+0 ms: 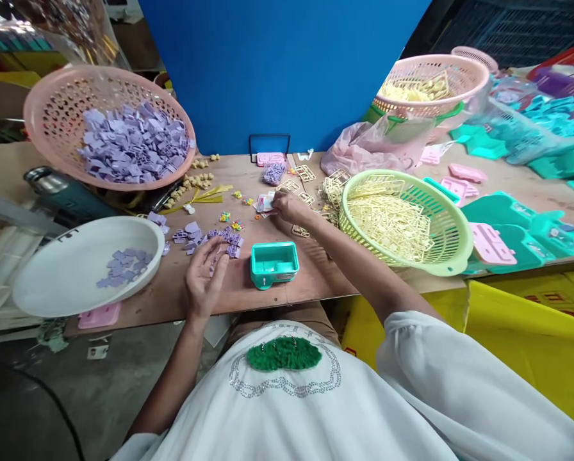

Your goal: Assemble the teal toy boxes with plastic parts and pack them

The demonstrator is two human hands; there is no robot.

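My left hand [204, 276] rests palm up on the wooden table [287, 291], cupping a small purple plastic piece [213, 262] next to a scatter of purple pieces [220, 238]. My right hand [288, 206] reaches further back and pinches a small pink and white part [264, 203]. A teal plastic box [273, 263] stands between my arms near the table's front edge.
A tilted pink basket of purple pieces [133, 144] stands at the left, above a white bowl [75, 269]. At the right stand a green basket of cream frames [402, 221], a pink basket [431, 83], and teal and pink parts [508, 230]. A blue panel [277, 70] stands behind.
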